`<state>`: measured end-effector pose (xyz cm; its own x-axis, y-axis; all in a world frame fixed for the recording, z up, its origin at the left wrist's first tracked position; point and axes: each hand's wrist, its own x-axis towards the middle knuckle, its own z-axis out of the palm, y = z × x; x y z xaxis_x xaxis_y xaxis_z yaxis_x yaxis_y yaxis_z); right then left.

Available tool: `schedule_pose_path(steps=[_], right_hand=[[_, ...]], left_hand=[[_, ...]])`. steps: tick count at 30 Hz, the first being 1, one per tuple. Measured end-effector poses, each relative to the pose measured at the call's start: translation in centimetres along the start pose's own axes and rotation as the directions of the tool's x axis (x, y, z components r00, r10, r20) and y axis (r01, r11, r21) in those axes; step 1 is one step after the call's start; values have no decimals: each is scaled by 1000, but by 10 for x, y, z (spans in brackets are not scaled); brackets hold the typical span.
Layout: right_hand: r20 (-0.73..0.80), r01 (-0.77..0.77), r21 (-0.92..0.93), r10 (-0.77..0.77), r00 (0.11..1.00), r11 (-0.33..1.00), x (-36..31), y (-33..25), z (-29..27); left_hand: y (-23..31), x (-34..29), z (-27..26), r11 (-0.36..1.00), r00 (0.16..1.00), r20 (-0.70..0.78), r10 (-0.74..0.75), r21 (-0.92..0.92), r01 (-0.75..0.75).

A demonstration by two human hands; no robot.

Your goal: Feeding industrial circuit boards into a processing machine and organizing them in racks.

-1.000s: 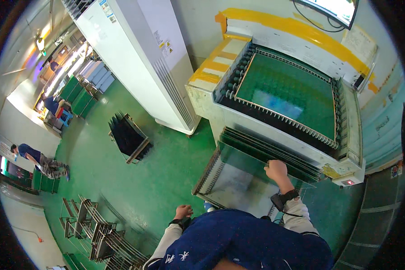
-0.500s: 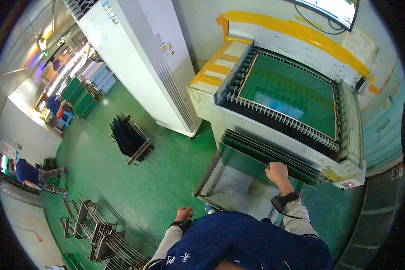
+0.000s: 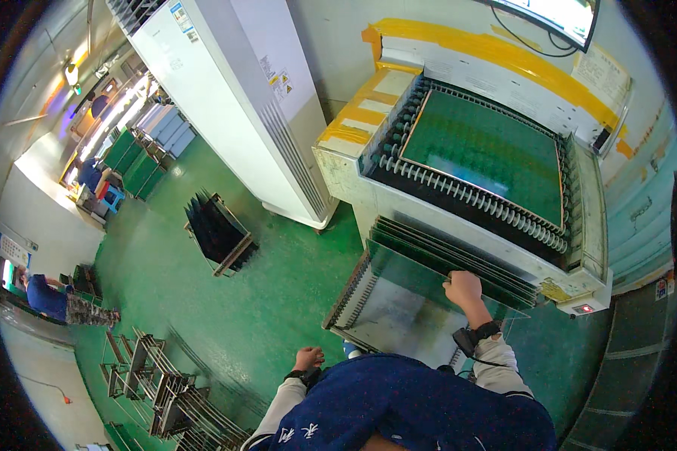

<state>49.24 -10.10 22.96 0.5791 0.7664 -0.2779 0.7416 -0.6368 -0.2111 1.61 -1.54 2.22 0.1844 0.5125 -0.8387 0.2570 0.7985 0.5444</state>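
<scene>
My right hand [image 3: 462, 289] is closed on the top edge of a thin, see-through green panel [image 3: 404, 264]. That panel stands tilted at the front of several similar dark panels [image 3: 447, 248] in a slotted rack [image 3: 344, 289]. Toothed slots run along the rack's left side, and its near part shows a pale bottom. My left hand [image 3: 308, 358] hangs low beside my body, left of the rack, its fingers curled in with nothing seen in them. Above the rack, a large green board [image 3: 485, 154] lies flat on the rollers of a conveyor machine [image 3: 459, 207].
A tall white cabinet unit [image 3: 233, 98] stands left of the machine. On the green floor are a small rack of dark panels [image 3: 217, 233] and several metal racks [image 3: 158, 383] at lower left. A person [image 3: 49, 297] bends at the far left. A screen [image 3: 557, 19] hangs upper right.
My hands and the panel stay where they were. At the far left, the bending person has shifted their body and legs slightly. The flat board has barely moved, if at all.
</scene>
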Motion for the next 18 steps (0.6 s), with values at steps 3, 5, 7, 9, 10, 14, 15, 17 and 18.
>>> schedule_pose_path(steps=[3, 5, 7, 9, 10, 14, 15, 17, 18], right_hand=[[-13, 5, -9, -5, 1000, 1000, 2, 2, 3], [-17, 11, -14, -11, 1000, 1000, 3, 2, 4], [-18, 5, -18, -5, 1000, 1000, 2, 2, 4], [-23, 0, -16, 0, 1000, 1000, 2, 2, 4], [-26, -3, -11, 2, 1000, 1000, 2, 2, 4], [-27, -7, 8, 7, 1000, 1000, 1, 2, 3], [-37, -3, 6, 3, 999, 1000, 0, 1, 3], [-56, 5, 3, -5, 998, 1000, -1, 1, 2], [-48, 3, 3, -3, 999, 1000, -1, 0, 2]], left_hand=[[2, -1, 1, 1000, 1000, -13, -2, 21, 2], [-1, 2, -2, 1000, 1000, -8, 3, 13, -3], [1, 0, 1, 1000, 1000, -17, 3, 22, -3], [2, -1, 3, 999, 1000, -29, 1, 43, 1], [3, -1, 2, 998, 999, -36, -2, 59, 4], [7, -4, 5, 998, 999, -38, -32, 47, 34], [6, -4, 4, 999, 1000, -18, -25, 34, 26], [5, -5, 2, 1000, 1000, 21, -11, 7, 11], [5, -5, 2, 1000, 1000, 13, -9, 7, 9]])
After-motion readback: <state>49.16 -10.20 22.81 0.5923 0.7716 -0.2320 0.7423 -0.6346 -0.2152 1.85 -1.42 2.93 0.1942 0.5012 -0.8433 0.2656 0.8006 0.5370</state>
